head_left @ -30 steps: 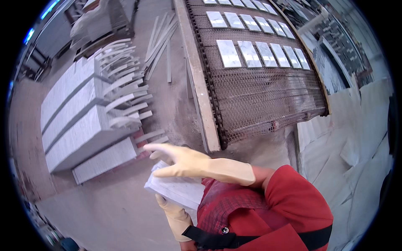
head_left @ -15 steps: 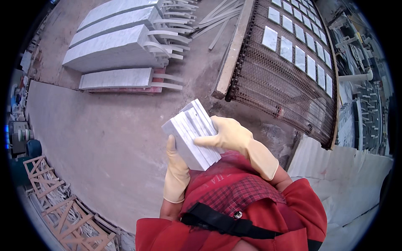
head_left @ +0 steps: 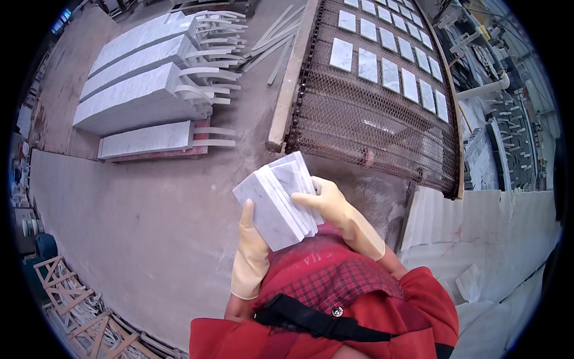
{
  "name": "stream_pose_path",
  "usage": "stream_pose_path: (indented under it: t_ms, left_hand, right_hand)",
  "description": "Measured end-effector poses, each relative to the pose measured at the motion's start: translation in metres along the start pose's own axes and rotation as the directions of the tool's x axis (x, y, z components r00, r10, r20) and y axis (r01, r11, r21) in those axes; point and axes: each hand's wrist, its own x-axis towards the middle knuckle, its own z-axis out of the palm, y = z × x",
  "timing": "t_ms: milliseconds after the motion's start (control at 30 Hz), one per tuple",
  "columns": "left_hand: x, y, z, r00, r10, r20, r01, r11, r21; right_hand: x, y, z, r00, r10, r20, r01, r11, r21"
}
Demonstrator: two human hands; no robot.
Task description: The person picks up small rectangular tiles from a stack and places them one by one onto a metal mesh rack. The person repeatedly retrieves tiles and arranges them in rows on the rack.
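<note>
A small stack of white-grey marble tiles (head_left: 269,206) is held in front of my body, tilted, its edges toward me. My left hand (head_left: 251,245), in a cream rubber glove, grips the stack's left side, the thumb lying along the outer tile's face and the other fingers hidden beneath. On the right, my right hand (head_left: 326,200), gloved alike, closes on the tiles with its thumb over their edges. One tile (head_left: 291,173) on the right of the stack leans apart from the rest and shows its broad face.
A wire-mesh conveyor (head_left: 341,128) at far right carries rows of marble tiles (head_left: 341,55). Large marble slab stacks (head_left: 128,107) with strips between them stand at far left. Loose strips (head_left: 272,48) lie on the floor beyond. A wooden crate (head_left: 89,311) is at lower left.
The tiles have turned so more of their broad faces shows, and the right-hand tile has spread from the stack. The view has shifted, with the conveyor now farther left. Both hands keep hold.
</note>
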Motion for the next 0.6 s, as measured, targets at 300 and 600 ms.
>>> stream_pose_path:
  t_ms: [300,600]
  left_hand:
    - [0.014,-0.041,-0.008,0.979,0.204,-0.026,-0.206,0.975,-0.088]
    - [0.003,-0.108,0.003,0.811,0.483,-0.331,-0.493,0.868,0.059]
  right_hand:
    - [0.049,0.016,-0.096,0.947,-0.119,-0.299,0.225,0.909,0.350]
    - [0.159,-0.020,-0.188,0.873,-0.143,-0.465,0.149,0.988,-0.023]
